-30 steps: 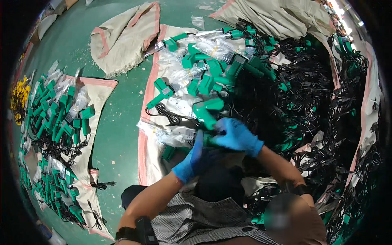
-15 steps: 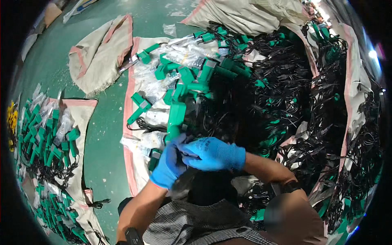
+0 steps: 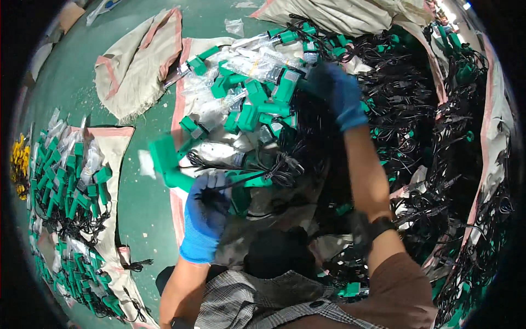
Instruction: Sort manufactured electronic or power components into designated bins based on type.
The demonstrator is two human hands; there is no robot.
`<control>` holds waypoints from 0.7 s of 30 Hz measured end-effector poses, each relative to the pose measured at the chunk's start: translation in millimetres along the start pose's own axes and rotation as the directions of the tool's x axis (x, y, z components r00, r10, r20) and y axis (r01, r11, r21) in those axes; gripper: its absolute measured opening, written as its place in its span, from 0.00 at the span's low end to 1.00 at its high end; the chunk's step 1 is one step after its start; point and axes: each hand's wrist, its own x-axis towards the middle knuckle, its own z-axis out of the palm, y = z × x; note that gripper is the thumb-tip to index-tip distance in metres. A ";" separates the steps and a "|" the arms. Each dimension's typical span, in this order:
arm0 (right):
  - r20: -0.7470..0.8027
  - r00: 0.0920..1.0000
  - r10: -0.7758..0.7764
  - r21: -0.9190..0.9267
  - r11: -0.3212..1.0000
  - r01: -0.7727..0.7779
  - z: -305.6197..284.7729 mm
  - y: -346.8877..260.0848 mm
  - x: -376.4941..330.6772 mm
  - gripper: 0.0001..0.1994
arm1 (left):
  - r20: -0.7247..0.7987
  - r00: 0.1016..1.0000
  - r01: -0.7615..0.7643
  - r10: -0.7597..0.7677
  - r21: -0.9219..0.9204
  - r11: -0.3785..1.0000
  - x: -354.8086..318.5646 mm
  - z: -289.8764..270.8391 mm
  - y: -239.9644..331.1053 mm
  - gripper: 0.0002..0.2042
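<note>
My left hand (image 3: 207, 205), in a blue glove, is closed around the handle of a green corded tool (image 3: 164, 156). The tool's blocky head points up and left, smeared by motion, and a black cord comes out at the hand. My right hand (image 3: 348, 98), gloved alike, is stretched far forward over the dark pile of black cords (image 3: 394, 104). Motion blurs its fingers, so I cannot make out whether they grip anything. Between the hands lie several similar green tools (image 3: 255, 93), some with clear plastic wrapping over their metal ends. A bundled black cord with a plug (image 3: 285, 170) lies right of my left hand.
At the left, more green tools (image 3: 71, 170) lie heaped on a pale woven sheet (image 3: 115, 145) with pink edging. An empty-looking woven sack (image 3: 137, 66) lies on the green floor (image 3: 148, 214). Yellow items (image 3: 20, 164) sit at the far left. Another sack (image 3: 323, 22) lies behind the pile.
My hands were together at the middle and have parted. The left has moved left and down, swinging the green tool left; the right has reached forward and right over the pile.
</note>
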 end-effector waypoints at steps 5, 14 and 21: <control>0.134 0.980 0.150 -0.976 0.193 0.104 -117.5 68.6 44.6 0.32 | -0.098 0.994 0.051 -0.057 -0.063 0.997 20.3 -70.2 -23.8 0.06; 0.219 0.847 0.485 -0.459 0.817 -0.349 1.6 -50.9 -104.9 0.12 | -0.308 0.950 0.112 -0.045 0.204 0.972 -10.4 -35.9 -31.0 0.09; 0.553 0.737 0.388 -0.296 0.919 -0.262 112.5 -93.8 -150.5 0.08 | -0.166 0.986 0.043 0.013 0.332 0.942 -74.1 23.6 22.0 0.19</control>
